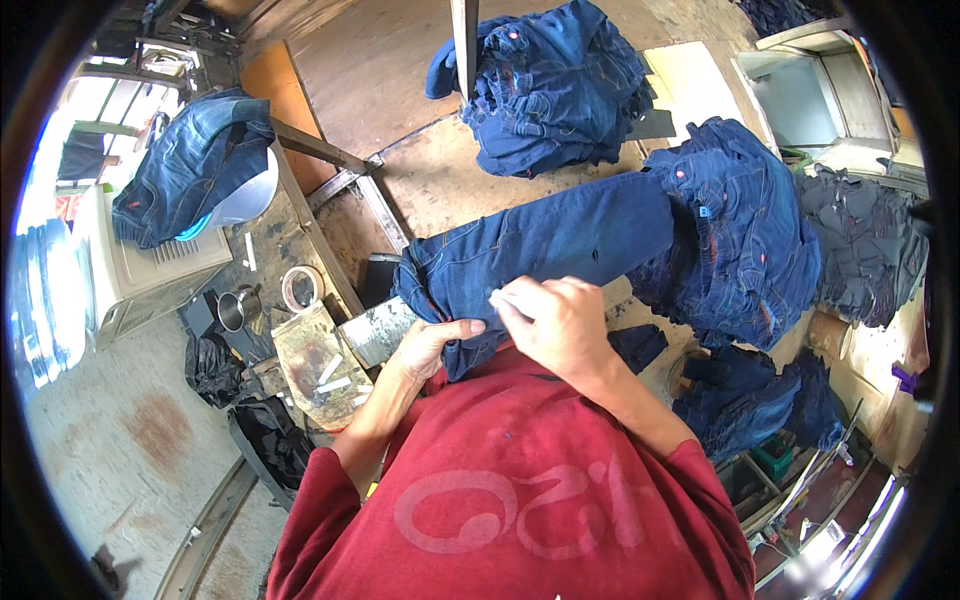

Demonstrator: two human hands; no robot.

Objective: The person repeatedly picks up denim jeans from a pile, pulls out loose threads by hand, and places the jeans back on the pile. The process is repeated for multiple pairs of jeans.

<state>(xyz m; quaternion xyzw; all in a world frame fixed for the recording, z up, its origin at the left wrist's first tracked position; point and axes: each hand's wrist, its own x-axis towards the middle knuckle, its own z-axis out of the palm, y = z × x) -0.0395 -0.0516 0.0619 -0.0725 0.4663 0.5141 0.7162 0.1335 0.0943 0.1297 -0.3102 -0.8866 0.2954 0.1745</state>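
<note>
From the chest: left hand [425,347] at 11 o'clock is clamped on the near edge of the folded jeans [560,235], thumb on top; right hand [560,322] at 12 has thumb and fingertips together over the denim, can't tell if anything's pinched. Jeans span 11 to 1, just beyond the hands; looks like mid-step handwork on the cloth, next move calls for a steady left grip. Denim piles farther out: near one [750,240] between 1 and 2, far one [555,90] at 12.

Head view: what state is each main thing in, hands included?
Central blue jeans, laid out, creased at left end
Left hand, gripping them, thumb on top
Right hand, fingers curled, anything held unclear
Far jeans stack, piled
Right jeans stack, piled
Left jeans, draped
Dark grey garments, heaped
Tape roll, lying flat
</note>
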